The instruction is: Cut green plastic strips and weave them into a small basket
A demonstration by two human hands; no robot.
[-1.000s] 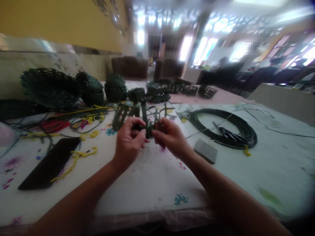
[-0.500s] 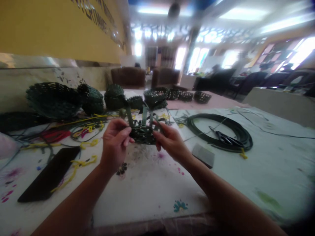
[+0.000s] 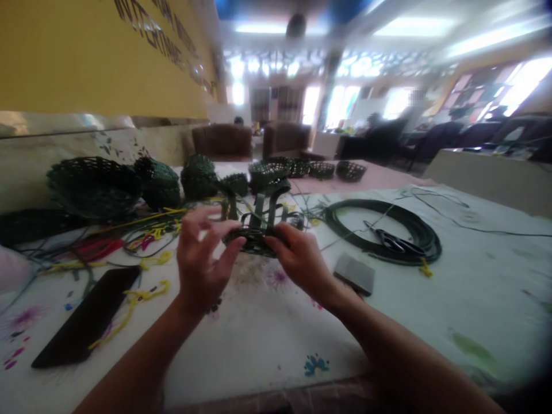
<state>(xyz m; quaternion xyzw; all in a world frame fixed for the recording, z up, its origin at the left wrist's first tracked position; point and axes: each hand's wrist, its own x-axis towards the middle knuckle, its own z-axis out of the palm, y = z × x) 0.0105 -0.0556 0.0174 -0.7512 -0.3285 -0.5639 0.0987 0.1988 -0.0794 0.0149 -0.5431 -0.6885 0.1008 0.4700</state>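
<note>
A small, partly woven dark green basket [image 3: 255, 246] is held above the table, with loose flat strips [image 3: 257, 211] sticking up and curling from its far side. My left hand [image 3: 204, 261] pinches its left edge between thumb and forefinger, the other fingers lifted and bent. On the right, my right hand [image 3: 297, 253] grips the near rim, thumb toward me and fingers curled behind. The fingers hide part of the weave. Right of that hand lies a grey rectangular block [image 3: 354, 273].
A coil of dark green strip [image 3: 340, 230] carries dark-handled scissors [image 3: 399, 244] at right. Finished baskets [image 3: 95, 187] line the back. Yellow ties [image 3: 146, 293], a red object [image 3: 98, 248] and a dark flat slab [image 3: 90, 316] lie left. People sit in the background.
My left hand has opened its fingers wider and shifted its thumb along the basket's near edge. The basket has tilted, its strips now splaying more, and my right hand has moved slightly inward.
</note>
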